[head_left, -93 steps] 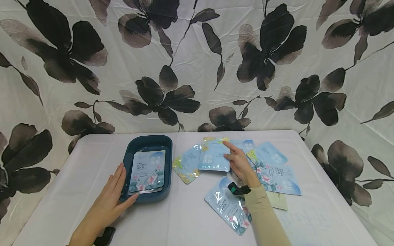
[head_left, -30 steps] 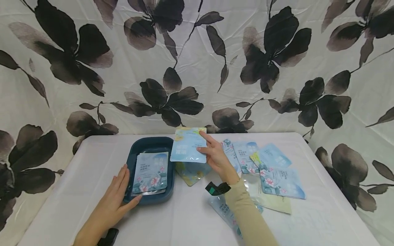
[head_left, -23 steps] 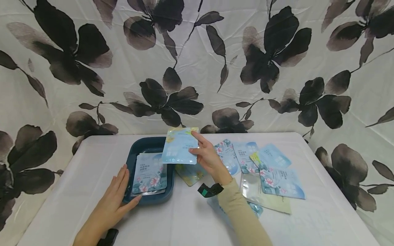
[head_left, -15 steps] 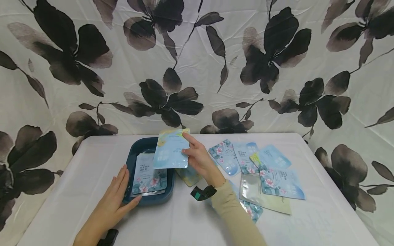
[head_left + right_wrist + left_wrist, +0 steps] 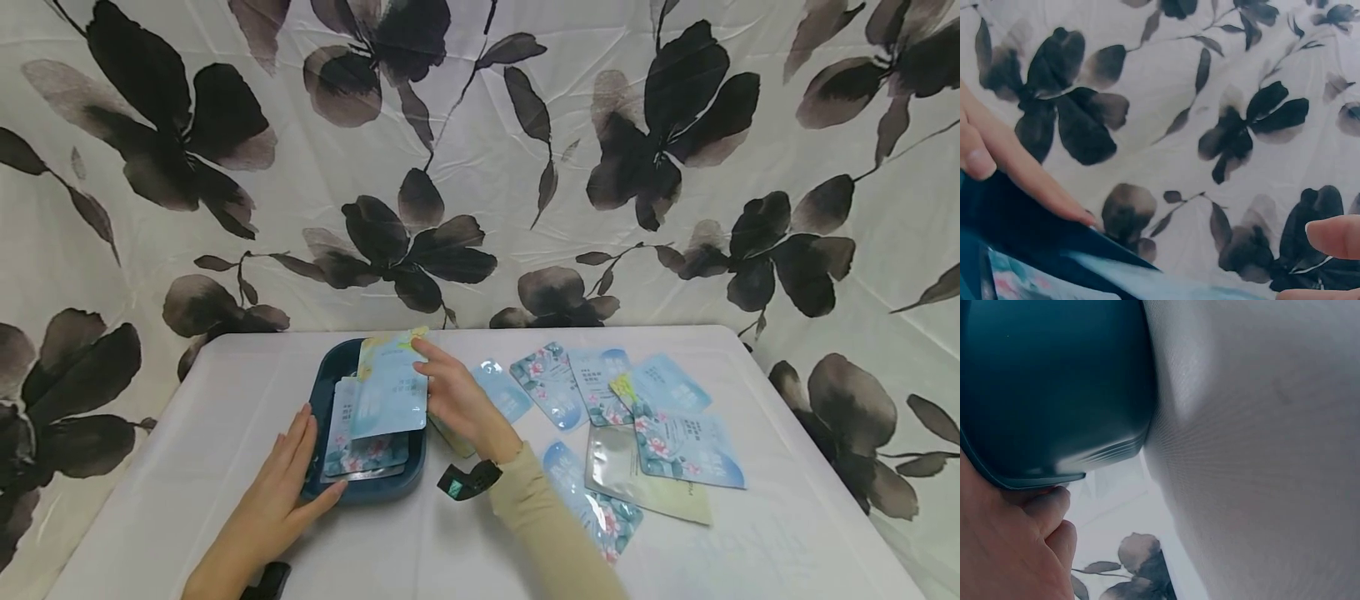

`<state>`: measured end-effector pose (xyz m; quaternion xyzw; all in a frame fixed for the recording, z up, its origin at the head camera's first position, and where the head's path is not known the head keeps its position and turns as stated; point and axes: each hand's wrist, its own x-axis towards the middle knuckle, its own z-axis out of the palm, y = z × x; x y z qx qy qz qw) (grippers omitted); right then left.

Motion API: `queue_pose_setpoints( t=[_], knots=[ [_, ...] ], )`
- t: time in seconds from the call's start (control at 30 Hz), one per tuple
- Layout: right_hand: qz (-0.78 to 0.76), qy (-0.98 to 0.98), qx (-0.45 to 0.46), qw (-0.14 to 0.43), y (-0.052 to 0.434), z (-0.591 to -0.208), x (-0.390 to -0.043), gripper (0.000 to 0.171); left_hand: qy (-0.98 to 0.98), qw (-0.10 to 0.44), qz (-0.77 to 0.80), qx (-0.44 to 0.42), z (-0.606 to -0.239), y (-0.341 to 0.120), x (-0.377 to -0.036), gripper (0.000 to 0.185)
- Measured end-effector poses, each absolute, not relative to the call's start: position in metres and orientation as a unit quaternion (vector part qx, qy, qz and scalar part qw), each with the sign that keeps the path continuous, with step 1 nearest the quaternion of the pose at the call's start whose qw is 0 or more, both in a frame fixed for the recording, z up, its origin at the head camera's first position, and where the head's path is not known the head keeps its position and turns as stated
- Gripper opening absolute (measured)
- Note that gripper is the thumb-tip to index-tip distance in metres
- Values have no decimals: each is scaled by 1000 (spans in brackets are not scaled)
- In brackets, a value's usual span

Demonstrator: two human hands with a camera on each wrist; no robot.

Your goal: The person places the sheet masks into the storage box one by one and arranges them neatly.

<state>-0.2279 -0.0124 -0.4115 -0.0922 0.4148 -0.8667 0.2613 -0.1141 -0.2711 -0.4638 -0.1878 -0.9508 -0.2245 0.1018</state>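
A dark blue tray (image 5: 335, 363) sits left of centre on the white table and holds a small stack of light blue sachets (image 5: 366, 455) printed with pink flowers. My right hand (image 5: 426, 362) pinches another light blue sachet (image 5: 390, 392) by its right edge and holds it tilted just above that stack. In the right wrist view my fingers (image 5: 1022, 175) lie along the sachet (image 5: 1147, 282). My left hand (image 5: 288, 477) rests against the tray's left side with straight fingers, thumb on the front wall. The left wrist view shows the tray's outer wall (image 5: 1054, 394) against that hand (image 5: 1016, 547).
Several loose sachets (image 5: 675, 433) lie spread over the table's right half, one silver side up (image 5: 622, 471), one by my right forearm (image 5: 592, 508). A floral cloth (image 5: 480, 167) hangs close behind the table. The table's edges (image 5: 750, 350) are near.
My right hand lifted a sachet from the loose pile and carried it left and down until it is over the tray. The left hand stayed on the tray.
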Motion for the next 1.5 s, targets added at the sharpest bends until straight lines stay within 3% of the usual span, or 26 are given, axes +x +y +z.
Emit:
queue_pose_setpoints(
  t=[0.4, 0.67, 0.87, 1.5],
  knots=[
    [-865, 381, -42, 324, -32, -418, -221, 69, -949, 110, -222, -193, -465, -271, -114, 97],
    [-853, 367, -52, 366, -43, -426, -222, 61, -947, 119, -224, -197, -466, -270, -112, 98],
    [-848, 386, -35, 361, -51, -429, -219, 63, -949, 115, -223, -193, -466, -271, -113, 98],
    [-883, 381, 47, 269, -66, -430, -212, 74, -951, 116, -216, -187, -464, -270, -113, 98]
  ],
)
